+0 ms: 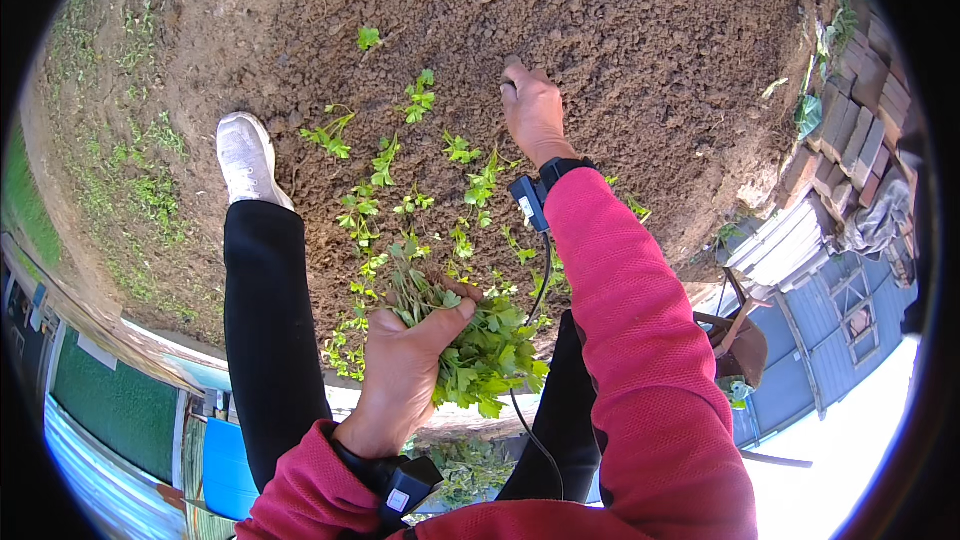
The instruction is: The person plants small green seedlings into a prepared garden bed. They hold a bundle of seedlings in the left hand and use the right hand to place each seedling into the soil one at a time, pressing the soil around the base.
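My left hand is closed around a bunch of leafy green seedlings, held low in front of me with their stems towards the upper left. My right hand reaches out over the loose brown soil, its fingers curled down at the ground; whether something is between the fingertips cannot be seen. Several small seedlings of the same kind stand or lie in the soil to the left of my right hand and nearer to me. One small seedling is farther out.
My shoe rests on the soil at the left, beside low weeds. Stacked bricks edge the plot at the right, with a corrugated sheet near them. A blue container stands at the lower left. A cable hangs between my arms.
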Available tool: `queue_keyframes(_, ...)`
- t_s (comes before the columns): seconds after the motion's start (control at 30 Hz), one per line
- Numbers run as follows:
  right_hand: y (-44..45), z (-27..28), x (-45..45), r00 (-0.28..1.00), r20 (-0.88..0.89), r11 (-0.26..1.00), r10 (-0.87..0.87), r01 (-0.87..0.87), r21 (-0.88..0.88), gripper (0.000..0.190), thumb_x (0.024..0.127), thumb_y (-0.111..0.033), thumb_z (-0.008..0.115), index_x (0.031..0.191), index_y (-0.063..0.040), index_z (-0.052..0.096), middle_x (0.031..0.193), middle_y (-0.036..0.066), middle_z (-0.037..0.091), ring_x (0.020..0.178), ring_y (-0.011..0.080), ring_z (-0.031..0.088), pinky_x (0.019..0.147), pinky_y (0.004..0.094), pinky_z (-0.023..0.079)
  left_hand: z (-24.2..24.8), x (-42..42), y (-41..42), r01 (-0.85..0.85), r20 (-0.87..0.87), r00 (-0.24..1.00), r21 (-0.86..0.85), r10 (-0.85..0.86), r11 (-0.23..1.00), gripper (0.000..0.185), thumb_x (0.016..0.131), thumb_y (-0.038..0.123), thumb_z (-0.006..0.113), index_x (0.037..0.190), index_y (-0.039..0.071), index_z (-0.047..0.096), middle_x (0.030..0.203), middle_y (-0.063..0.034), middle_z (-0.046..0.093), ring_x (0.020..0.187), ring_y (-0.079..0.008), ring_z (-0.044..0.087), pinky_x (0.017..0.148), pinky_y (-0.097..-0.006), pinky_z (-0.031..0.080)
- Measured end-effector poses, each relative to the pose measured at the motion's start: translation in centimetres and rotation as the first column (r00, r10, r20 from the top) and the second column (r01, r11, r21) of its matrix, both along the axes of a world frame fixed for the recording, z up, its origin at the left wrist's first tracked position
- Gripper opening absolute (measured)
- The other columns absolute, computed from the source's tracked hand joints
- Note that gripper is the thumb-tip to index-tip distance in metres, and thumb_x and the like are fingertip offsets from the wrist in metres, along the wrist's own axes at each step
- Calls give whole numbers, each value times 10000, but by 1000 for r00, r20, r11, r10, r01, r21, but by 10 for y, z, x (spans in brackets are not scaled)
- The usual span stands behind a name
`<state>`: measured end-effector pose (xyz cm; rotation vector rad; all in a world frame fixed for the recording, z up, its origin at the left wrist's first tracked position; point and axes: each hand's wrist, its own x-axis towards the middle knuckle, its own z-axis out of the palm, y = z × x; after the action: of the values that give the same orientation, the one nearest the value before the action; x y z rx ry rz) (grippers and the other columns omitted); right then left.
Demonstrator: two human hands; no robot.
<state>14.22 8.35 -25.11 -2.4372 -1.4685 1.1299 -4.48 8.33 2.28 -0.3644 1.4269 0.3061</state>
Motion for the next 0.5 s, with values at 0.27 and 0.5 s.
queue_keyframes(0.27,8,-14,-13,995,82,994,49,-40,-101,164,853,-100,581,1008,-115,632,1027,199,559,894,424,611,788,480,513,1,4,1,19,3,1000,-9,-19,1000,134,845,-34,622,974,1,614,940,-111,661,813,-196,659,746,-350,571)
queue_keyframes(0.5,14,-7,-18,991,30,949,134,-119,-291,256,809,-23,566,1051,-70,633,1131,221,537,982,418,615,862,462,519,-1,5,5,-3,24,1000,19,3,1000,152,844,-46,609,978,23,599,963,-120,659,820,-204,657,752,-358,571)
